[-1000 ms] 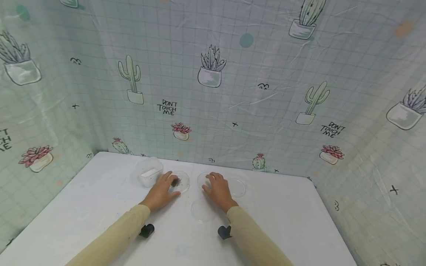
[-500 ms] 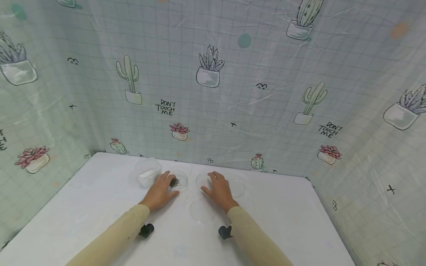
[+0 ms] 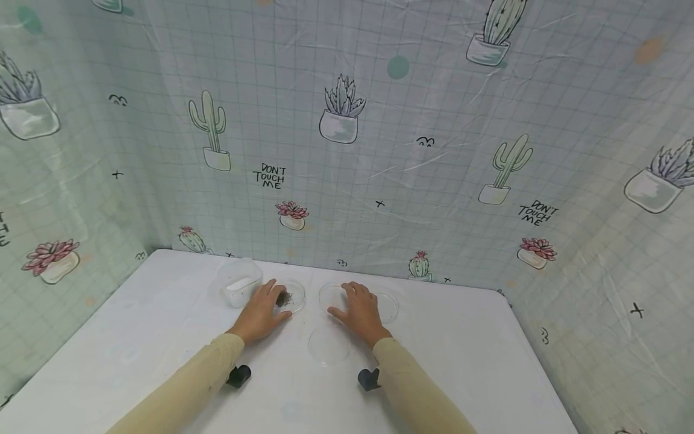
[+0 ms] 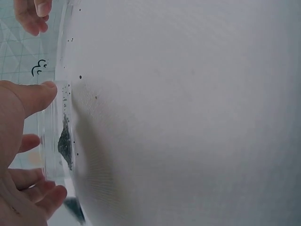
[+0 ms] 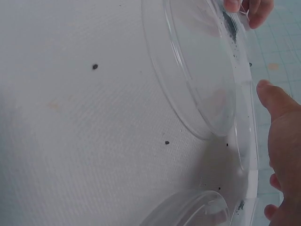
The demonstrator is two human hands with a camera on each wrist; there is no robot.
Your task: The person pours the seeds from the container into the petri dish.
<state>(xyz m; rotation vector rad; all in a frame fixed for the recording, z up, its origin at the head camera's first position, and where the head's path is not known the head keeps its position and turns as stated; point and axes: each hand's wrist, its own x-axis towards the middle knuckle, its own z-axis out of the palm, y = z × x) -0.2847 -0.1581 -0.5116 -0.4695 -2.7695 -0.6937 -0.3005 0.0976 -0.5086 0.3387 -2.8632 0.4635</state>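
Observation:
My left hand [image 3: 260, 313] grips a clear petri dish [image 3: 298, 295] between thumb and fingers, the thumb at its near rim in the left wrist view. A small heap of dark grains [image 4: 66, 143] lies inside that dish, towards the fingers. To the right, my right hand [image 3: 362, 310] is spread with thumb apart, its fingertips close over another clear round dish [image 3: 328, 295] that it partly covers. In the right wrist view the thumb [image 5: 270, 94] stands out straight with nothing against it. A clear round lid or dish [image 3: 329, 346] lies flat nearer the body.
Another clear round dish [image 3: 390, 308] lies just right of my right hand. A clear plastic tub [image 3: 238, 292] with a white patch stands left of my left hand. Dark specks [image 5: 167, 142] are scattered on the white table [image 3: 461, 355]. A patterned curtain [image 3: 347, 181] closes the back.
My right hand has shifted slightly right, away from the dish under its fingertips. My left hand has stayed at the dish with the grains. The head view has turned a little.

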